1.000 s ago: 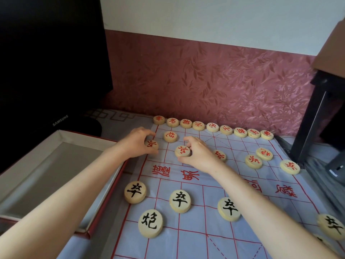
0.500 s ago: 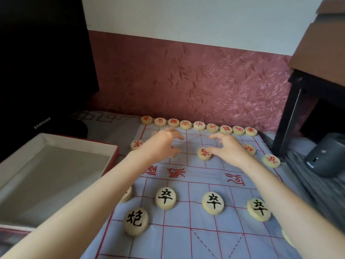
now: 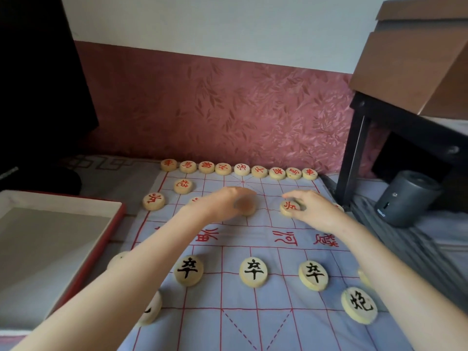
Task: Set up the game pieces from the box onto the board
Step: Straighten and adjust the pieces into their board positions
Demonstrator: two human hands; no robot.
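- The right hand (image 3: 314, 211) pinches a red-marked disc (image 3: 288, 208) by its rim; it is probably light, stiff and smooth.
- The left hand (image 3: 225, 202) is blurred, with a second disc (image 3: 247, 208) at its fingertips; I cannot tell its grip.

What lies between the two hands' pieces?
Head view: only bare board between the blurred piece at the left hand and the red-marked piece the right hand pinches.

Black 卒 on a piece (image 3: 254, 272), seemingly 河 on board (image 3: 255, 333)

Both forearms are showing bare right up to the frame's lower edge, the left hand (image 3: 222, 202) and right hand (image 3: 315, 211) going uncovered too, though the left fingers (image 3: 240, 193) are blurring, so only seemingly bare.
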